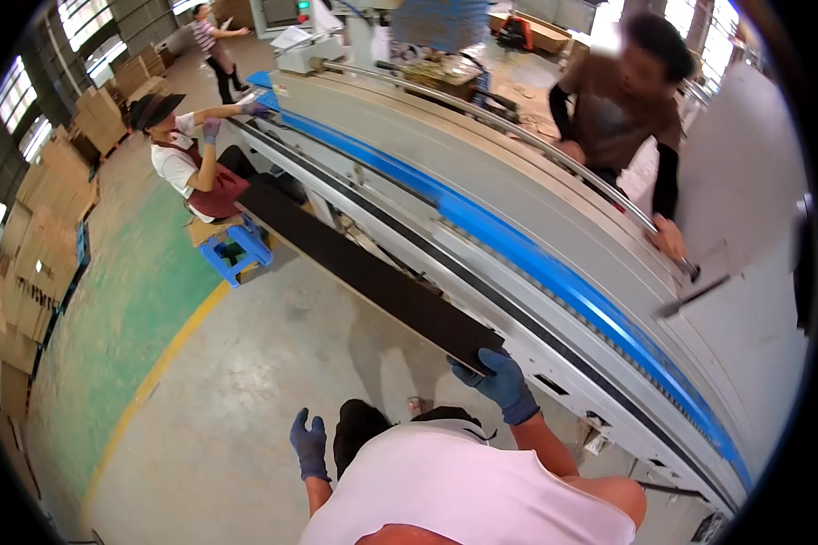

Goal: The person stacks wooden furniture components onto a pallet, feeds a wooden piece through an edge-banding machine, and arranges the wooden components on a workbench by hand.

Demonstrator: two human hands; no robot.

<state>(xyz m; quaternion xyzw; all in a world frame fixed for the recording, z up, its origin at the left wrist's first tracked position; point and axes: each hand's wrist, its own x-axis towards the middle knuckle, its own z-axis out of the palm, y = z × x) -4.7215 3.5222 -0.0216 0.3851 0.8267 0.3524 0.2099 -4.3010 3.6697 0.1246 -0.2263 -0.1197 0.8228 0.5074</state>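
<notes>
A long dark board (364, 272) with a light edge slants from the seated co-worker's side down to my right hand (503, 381). That hand, in a blue-grey glove, is closed on the board's near end, with fingers over its dark face. My left hand (309, 443), gloved alike, hangs over the floor to the left of my legs, fingers apart and holding nothing. Just beyond the board runs the long machine (482, 300) with its black belt strip and blue rail (536, 250).
A co-worker (191, 163) sits by a blue stool (234, 254) at the machine's far end. Another person (623, 109) leans over its far side, touching a metal bar (509, 127). A third person (216, 50) stands farther back. Stacked cardboard (41, 213) lines the left.
</notes>
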